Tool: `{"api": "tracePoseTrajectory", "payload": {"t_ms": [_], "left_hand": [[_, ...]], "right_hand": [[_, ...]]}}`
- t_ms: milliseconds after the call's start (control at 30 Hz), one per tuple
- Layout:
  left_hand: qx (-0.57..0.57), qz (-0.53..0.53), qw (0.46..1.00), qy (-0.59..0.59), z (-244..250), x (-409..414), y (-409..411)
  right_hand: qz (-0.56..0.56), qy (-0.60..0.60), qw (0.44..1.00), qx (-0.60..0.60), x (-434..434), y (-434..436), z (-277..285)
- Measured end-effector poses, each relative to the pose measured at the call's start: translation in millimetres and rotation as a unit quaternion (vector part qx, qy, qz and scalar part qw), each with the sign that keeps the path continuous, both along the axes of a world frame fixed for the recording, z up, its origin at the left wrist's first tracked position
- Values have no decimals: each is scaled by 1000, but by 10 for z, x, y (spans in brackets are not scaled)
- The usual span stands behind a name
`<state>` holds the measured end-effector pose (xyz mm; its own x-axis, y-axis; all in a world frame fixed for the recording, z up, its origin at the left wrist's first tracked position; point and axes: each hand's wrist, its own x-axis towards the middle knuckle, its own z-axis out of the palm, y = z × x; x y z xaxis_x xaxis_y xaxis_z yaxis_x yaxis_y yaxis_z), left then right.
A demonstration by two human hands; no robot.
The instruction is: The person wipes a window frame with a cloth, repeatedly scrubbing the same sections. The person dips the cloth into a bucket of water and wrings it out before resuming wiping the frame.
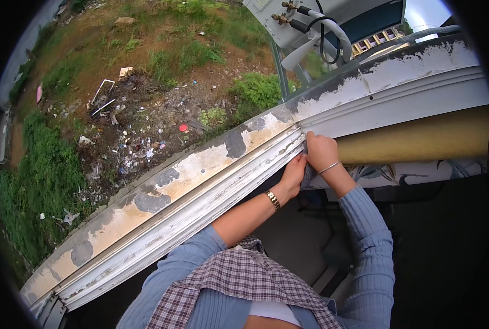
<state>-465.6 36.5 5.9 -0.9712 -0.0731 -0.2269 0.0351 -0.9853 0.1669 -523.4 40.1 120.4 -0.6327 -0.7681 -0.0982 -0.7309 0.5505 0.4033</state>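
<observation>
Both my hands are close together at the right end of the lower track of a white window frame (178, 230). My left hand (294, 174), with a gold-coloured watch band at the wrist, grips a grey cloth (307, 174) from its left side. My right hand (322, 150), wearing a thin silver bangle, is closed on the upper part of the same cloth, beside the edge of a white sash or panel (397, 103). The fingertips are partly hidden. Dirt and worn patches mark the white track.
Outside runs a concrete ledge (211, 158) with peeling paint. An air conditioner's outdoor unit (331, 24) with pipes stands beyond it, above littered, grassy ground (145, 103) far below. A yellow-brown roll or cushion (417, 135) and leaf-patterned fabric (380, 174) lie to the right.
</observation>
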Motion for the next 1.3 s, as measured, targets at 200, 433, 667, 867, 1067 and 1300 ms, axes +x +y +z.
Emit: {"api": "tracePoseTrajectory", "payload": {"t_ms": [200, 433, 667, 867, 1067, 1300], "left_hand": [[-109, 37, 992, -42, -25, 248, 198], [-39, 31, 998, -30, 62, -142, 86], [12, 13, 1000, 0, 170, 6, 17], [87, 10, 996, -11, 37, -155, 69], [28, 3, 1000, 11, 151, 278, -8], [-52, 81, 995, -7, 399, 710, -13]], "right_hand": [[-11, -135, 963, -232, -16, 454, -194], [-40, 18, 997, -60, -73, 56, -137], [-8, 78, 978, 194, -122, -413, 121], [94, -1, 925, 368, -233, -900, 186], [81, -197, 928, 305, -565, -729, 351], [-131, -442, 852, -250, -2, 138, 377]]}}
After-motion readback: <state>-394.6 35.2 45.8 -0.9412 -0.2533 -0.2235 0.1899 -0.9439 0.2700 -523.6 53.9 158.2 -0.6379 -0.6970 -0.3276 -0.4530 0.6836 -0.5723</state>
